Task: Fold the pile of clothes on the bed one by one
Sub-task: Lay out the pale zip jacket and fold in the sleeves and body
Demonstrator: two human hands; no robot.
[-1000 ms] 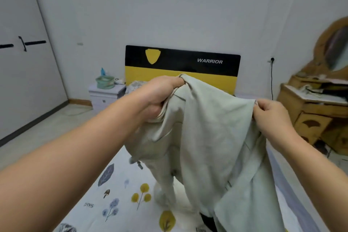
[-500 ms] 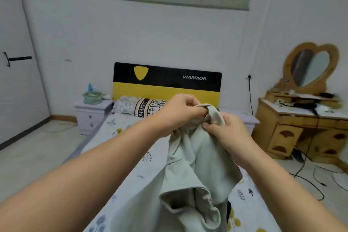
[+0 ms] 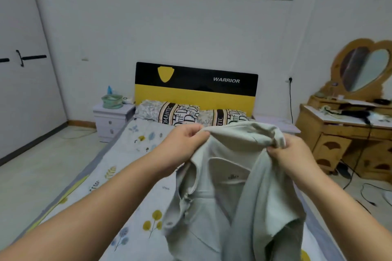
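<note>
A pale grey-green garment (image 3: 233, 201) hangs in the air over the bed (image 3: 135, 171), held up by its top edge. My left hand (image 3: 186, 146) pinches the fabric at the upper left. My right hand (image 3: 290, 152) grips a bunched fold at the upper right. The garment's opening faces me, showing its lighter inside, a small label and a zip or button strip on the left. Its lower part drops out of view at the bottom. No other clothes of the pile are visible.
The bed has a leaf-print sheet, two patterned pillows (image 3: 169, 112) and a black and yellow headboard (image 3: 195, 87). A white nightstand (image 3: 112, 118) stands to the left, a wooden dressing table (image 3: 347, 133) with a heart-shaped mirror to the right. Cables lie on the floor at right.
My hands, close together half a second ago, have moved apart and spread the top edge of the garment. The garment's inside now shows.
</note>
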